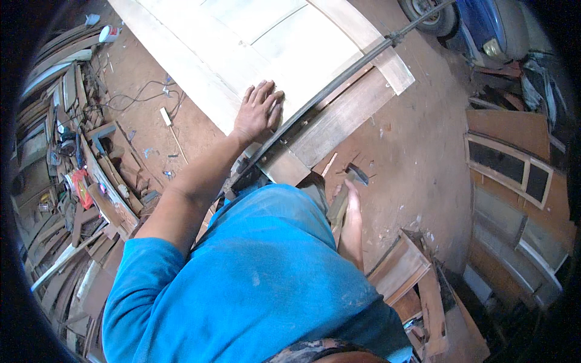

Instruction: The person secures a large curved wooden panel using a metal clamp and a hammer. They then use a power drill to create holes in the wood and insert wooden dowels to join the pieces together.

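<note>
My left hand (260,112) lies on the pale wooden panel (212,60), fingers stretched out, holding nothing. Beside it, a long dark metal bar clamp (327,97) runs diagonally across the panel's end. Low on my right, my right hand (352,209) is closed round the wooden handle of a hammer (339,206). The hammer's dark metal head (357,173) points away from me, apart from the panel. A brown wooden rail (345,115) forms the panel's near right edge, beyond the bar. My shirt partly hides the clamp's near end.
Stacked timber offcuts (72,242) fill the left side, with a white tub (109,34) at the back. A cable (130,100) trails over the dirt floor (417,151). Wooden frames (508,163) lean at the right, boards (402,269) stand nearer, and a vehicle wheel (430,15) is far right.
</note>
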The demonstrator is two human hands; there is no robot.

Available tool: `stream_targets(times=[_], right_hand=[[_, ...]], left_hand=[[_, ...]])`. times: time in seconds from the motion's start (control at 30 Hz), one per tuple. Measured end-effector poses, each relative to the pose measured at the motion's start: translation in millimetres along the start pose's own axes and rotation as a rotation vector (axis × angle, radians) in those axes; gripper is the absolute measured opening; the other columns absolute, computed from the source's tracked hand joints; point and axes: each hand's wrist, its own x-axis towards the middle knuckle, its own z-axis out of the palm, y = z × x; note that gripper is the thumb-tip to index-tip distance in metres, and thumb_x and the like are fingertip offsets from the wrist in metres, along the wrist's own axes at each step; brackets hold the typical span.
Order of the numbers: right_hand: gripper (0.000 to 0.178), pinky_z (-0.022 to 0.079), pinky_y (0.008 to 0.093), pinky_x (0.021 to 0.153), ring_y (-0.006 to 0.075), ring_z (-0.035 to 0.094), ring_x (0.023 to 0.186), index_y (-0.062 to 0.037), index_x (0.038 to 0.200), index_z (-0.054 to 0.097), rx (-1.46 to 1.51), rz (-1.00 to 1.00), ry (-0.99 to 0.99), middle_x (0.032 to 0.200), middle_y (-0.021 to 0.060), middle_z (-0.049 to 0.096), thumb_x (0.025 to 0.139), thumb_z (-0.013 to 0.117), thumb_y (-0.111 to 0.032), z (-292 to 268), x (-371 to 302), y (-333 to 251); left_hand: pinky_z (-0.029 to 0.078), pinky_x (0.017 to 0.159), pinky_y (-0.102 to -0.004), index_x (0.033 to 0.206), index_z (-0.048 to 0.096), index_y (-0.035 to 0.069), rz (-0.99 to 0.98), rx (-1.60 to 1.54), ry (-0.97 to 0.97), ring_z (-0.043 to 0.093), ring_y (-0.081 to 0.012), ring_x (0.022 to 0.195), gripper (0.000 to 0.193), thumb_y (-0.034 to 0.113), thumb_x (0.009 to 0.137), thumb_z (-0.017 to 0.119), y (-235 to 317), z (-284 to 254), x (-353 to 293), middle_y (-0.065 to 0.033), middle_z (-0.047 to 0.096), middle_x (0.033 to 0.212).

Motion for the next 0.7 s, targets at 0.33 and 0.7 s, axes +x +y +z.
stream_targets(times=[0.33,0.7], right_hand=[[0.041,0.055,0.0353,0.051,0.0184,0.062,0.055,-0.0054,0.109,0.057,-0.318,-0.660,0.091,0.074,0.0071,0.061,0.097,0.073,-0.041,75.9,-108.3,-59.0],[0.036,0.057,0.0357,0.053,0.0193,0.065,0.058,-0.0054,0.098,0.060,-0.349,-0.513,-0.108,0.077,0.0087,0.066,0.097,0.074,-0.039,164.4,-105.4,-10.4]], left_hand=[[0.031,0.124,-0.0500,0.134,0.063,0.014,0.018,-0.124,0.027,0.042,-0.0355,0.147,0.035,0.031,0.104,0.056,-8.5,-10.1,-3.6,-0.0183,0.050,0.152],[0.049,0.105,-0.0440,0.128,0.066,0.003,-0.481,-0.351,0.045,0.063,-0.0375,0.125,0.038,0.032,0.105,0.061,-116.8,-120.8,-191.3,-0.0256,0.064,0.133]])
